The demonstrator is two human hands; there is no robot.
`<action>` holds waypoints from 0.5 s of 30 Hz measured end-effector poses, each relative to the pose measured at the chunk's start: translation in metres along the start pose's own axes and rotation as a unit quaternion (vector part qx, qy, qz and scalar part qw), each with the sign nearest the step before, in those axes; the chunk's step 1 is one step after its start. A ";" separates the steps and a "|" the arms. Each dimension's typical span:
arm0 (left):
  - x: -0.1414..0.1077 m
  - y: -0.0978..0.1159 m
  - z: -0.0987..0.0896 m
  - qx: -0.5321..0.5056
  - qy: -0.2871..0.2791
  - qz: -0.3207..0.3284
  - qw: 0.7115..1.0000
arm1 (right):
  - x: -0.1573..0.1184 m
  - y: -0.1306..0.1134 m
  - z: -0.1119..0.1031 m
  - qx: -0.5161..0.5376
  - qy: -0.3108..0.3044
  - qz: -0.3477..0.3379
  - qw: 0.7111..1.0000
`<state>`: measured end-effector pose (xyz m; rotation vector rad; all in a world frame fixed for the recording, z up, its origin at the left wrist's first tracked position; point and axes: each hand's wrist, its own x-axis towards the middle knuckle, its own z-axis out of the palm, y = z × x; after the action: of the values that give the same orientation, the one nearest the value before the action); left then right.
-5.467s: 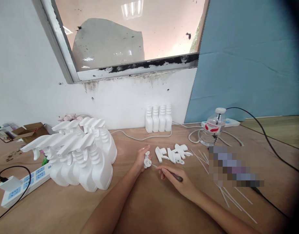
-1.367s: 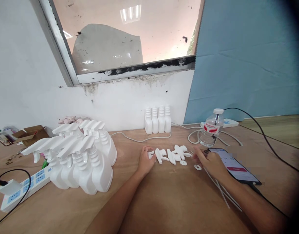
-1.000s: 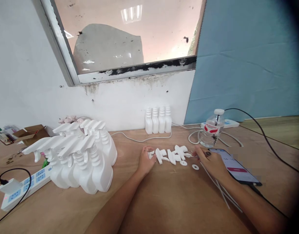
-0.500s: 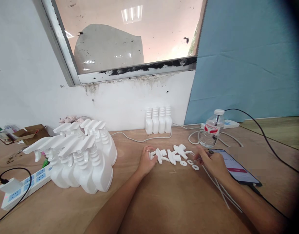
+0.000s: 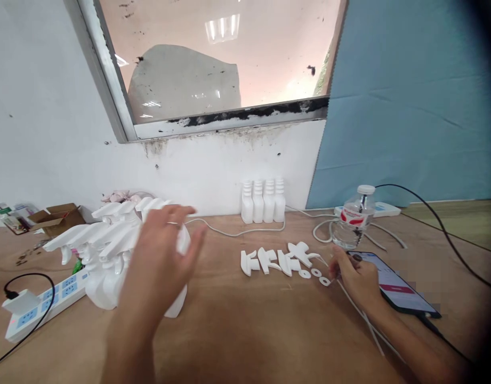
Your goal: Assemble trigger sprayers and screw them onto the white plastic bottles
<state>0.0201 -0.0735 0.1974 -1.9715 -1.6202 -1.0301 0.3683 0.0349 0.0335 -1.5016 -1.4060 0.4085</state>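
The spread left hand (image 5: 159, 261) could topple the spray bottles (image 5: 99, 290) by brushing them, while the right hand (image 5: 361, 277) pinches a dark-handled tool (image 5: 356, 257).

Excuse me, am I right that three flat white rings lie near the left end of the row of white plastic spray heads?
Not the left end: the head view shows the three flat white rings near the right end of the row of white plastic spray heads.

Cardboard box (image 5: 58, 220) behind the power strip (image 5: 49, 304).
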 end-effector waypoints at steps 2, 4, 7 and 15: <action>-0.009 -0.020 -0.021 0.114 0.042 -0.075 0.990 | 0.000 0.003 0.002 0.002 -0.010 -0.003 1.000; -0.015 -0.038 -0.028 0.166 0.006 -0.138 0.976 | -0.001 0.005 0.004 0.001 -0.015 -0.006 1.000; -0.018 -0.057 -0.024 0.184 -0.088 -0.138 0.969 | -0.004 0.004 0.005 -0.003 -0.018 -0.014 1.000; -0.021 -0.059 -0.029 0.150 -0.127 -0.074 0.978 | -0.003 0.006 0.000 -0.011 0.004 -0.030 0.999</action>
<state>-0.0464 -0.0925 0.1920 -1.8574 -1.9522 -0.5524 0.3708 0.0336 0.0269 -1.4730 -1.4506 0.3499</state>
